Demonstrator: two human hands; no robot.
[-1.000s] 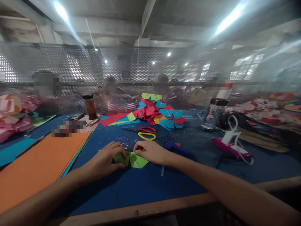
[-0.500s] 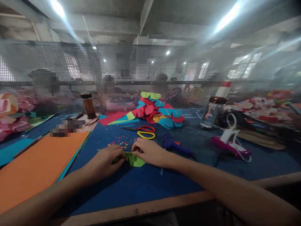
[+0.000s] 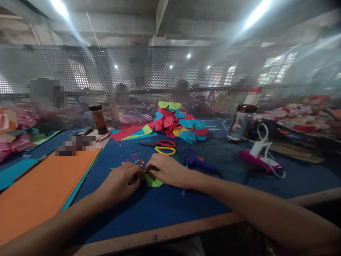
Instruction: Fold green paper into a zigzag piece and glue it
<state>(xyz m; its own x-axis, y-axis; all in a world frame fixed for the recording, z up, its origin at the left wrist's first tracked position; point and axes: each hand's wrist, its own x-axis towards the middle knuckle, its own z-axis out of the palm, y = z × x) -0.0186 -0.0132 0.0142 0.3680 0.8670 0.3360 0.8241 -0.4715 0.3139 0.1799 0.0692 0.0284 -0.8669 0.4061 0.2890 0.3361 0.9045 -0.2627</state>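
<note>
A folded piece of green paper point(image 3: 153, 180) lies on the blue table between my hands, partly covered by them. My left hand point(image 3: 121, 179) is closed on its left part, with the fingers curled. On the other side my right hand point(image 3: 166, 169) pinches the paper's upper edge. Small coloured paper bits point(image 3: 134, 157) are scattered just beyond my fingers. Behind my right hand lie scissors point(image 3: 165, 147) with red and yellow handles. A blue glue gun point(image 3: 198, 161) rests to the right of that hand.
Folded, dotted paper shapes point(image 3: 170, 122) are heaped at the back. Orange sheets point(image 3: 50, 181) are stacked at left, near a dark-lidded bottle point(image 3: 98, 119). A clear bottle point(image 3: 239, 122) and a magenta glue gun point(image 3: 262, 161) stand right. Perforated metal screen point(image 3: 149, 71) closes off the back.
My right hand has shifted slightly left, nearer my left hand, and covers more of the green paper's upper edge. The camera view has moved a little.
</note>
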